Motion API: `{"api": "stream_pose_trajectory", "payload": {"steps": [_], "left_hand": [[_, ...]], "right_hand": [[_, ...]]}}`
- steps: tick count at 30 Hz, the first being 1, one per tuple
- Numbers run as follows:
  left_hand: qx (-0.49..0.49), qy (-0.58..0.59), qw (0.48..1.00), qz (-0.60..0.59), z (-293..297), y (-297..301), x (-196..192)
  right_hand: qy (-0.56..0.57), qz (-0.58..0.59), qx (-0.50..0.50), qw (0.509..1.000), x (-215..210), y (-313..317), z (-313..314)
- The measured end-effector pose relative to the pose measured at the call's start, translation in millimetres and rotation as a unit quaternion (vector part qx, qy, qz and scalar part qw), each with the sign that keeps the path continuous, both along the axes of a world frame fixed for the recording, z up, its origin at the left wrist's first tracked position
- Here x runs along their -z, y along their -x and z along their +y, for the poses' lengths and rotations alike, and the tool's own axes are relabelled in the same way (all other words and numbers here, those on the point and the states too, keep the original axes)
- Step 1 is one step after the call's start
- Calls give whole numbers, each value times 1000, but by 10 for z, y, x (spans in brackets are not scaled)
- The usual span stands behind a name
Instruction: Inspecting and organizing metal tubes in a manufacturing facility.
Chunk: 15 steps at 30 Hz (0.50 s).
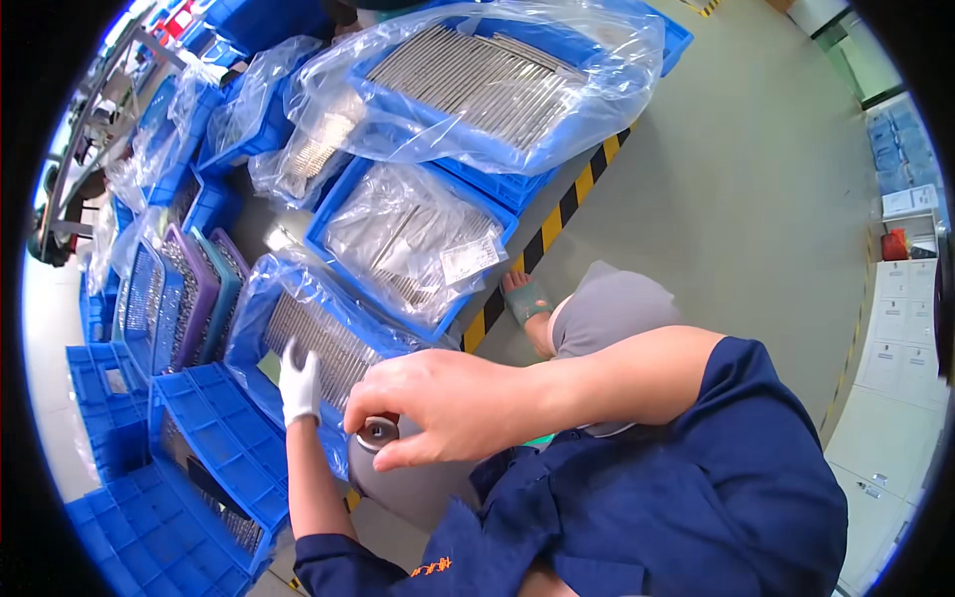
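Observation:
My left hand (300, 386), in a white glove, is over a blue bin (244, 338) lined with clear plastic. Its thumb and fingers are spread, with nothing visible between them. Thin metal rods (323, 343) lie side by side in that bin, close to the glove. Nearer to me, my bare right hand (453, 403) curls its fingers and thumb around a small round metal piece (378, 433) with a dark centre. The rest of that piece is hidden, so its exact kind cannot be made out.
Beyond stand a blue bin of bagged rods (398, 239) and a larger lined bin of rods (477, 85). Coloured baskets (194, 294) and stacked blue crates (209, 428) are at left. Yellow-black floor tape (552, 229) runs beside the bins; white cabinets (900, 318) line the right.

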<state>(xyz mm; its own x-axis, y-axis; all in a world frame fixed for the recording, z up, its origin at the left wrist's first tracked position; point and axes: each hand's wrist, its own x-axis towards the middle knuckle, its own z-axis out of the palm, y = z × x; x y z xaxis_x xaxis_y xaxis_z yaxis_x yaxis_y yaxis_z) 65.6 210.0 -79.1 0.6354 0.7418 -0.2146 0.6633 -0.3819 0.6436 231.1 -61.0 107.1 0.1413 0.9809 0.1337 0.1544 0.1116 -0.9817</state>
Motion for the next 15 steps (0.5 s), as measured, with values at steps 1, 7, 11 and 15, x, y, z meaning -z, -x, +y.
{"api": "stream_pose_trajectory", "payload": {"steps": [1,7,11,15], "left_hand": [[24,-50,998,-5,-121,-312,-360],[212,-199,951,-105,-631,-2116,-1160],[297,-235,919,-111,-1020,-3215,-1265],[328,-343,880,-8,-1316,-4034,-931]], "right_hand": [[-26,-8,4,1000,-14,-9,-29],[-135,-16,65,989,-70,-290,-289],[-107,-13,143,984,82,-625,-533],[-123,51,170,976,-9,-844,-663]]}}
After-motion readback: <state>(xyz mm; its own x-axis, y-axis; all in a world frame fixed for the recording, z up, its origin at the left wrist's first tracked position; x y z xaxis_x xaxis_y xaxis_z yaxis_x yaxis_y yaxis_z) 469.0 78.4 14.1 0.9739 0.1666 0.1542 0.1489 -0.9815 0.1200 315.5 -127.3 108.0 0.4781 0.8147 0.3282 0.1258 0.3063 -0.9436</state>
